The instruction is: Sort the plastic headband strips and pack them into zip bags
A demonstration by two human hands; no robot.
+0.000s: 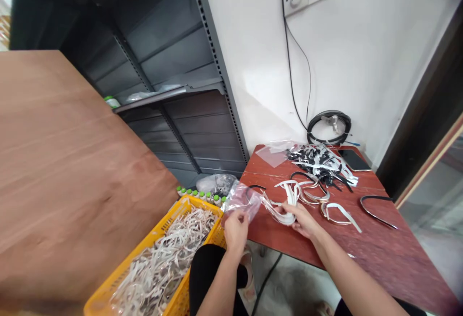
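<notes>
My left hand pinches the lower edge of a clear plastic bag just above the yellow crate's corner. My right hand grips a white curved band over the red-brown table. More curved bands lie to the right of that hand, some white and metallic, one black. A tangled pile of black and white strips lies further back. The yellow plastic crate below my hands is full of beige strips.
A large wooden board fills the left. Behind it stand grey metal shelves and a row of green-capped bottles. A phone, a clear plastic sheet and a black cable coil sit at the table's back.
</notes>
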